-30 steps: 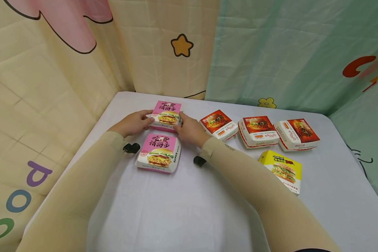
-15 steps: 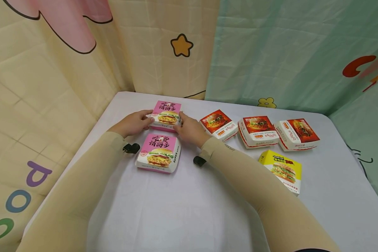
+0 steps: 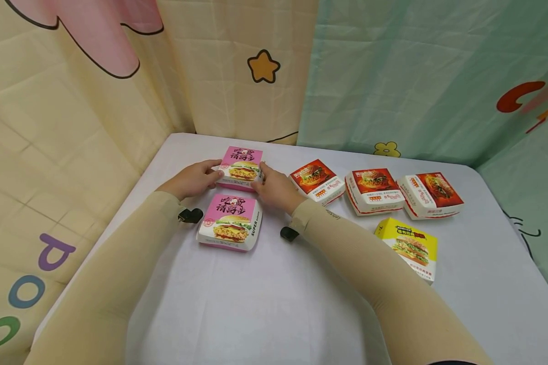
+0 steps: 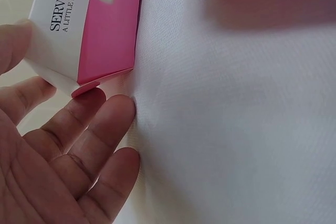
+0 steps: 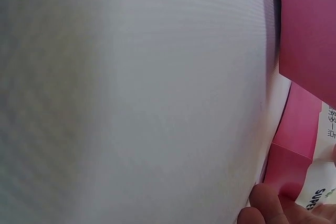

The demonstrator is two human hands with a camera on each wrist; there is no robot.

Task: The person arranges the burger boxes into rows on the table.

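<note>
Two pink burger boxes lie on the white-covered table, one behind the other. My left hand (image 3: 189, 179) and right hand (image 3: 277, 187) grip the far box (image 3: 241, 163) from its two sides. In the left wrist view, the thumb and some fingertips (image 4: 113, 116) are at the end of that box (image 4: 110, 35), with the lower fingers at the tablecloth. The right wrist view shows only the right fingertips (image 5: 265, 200) at the pink side of the far box (image 5: 294, 124). Just in front, the near pink box (image 3: 230, 223) lies between my wrists, untouched by the fingers.
To the right stand three red-and-white burger boxes: one by my right hand (image 3: 317, 180), another in the middle (image 3: 375, 190) and one farther right (image 3: 431, 195). A yellow burger box (image 3: 408, 248) is partly behind my right forearm. Printed curtains (image 3: 237, 101) border the table (image 3: 255, 304).
</note>
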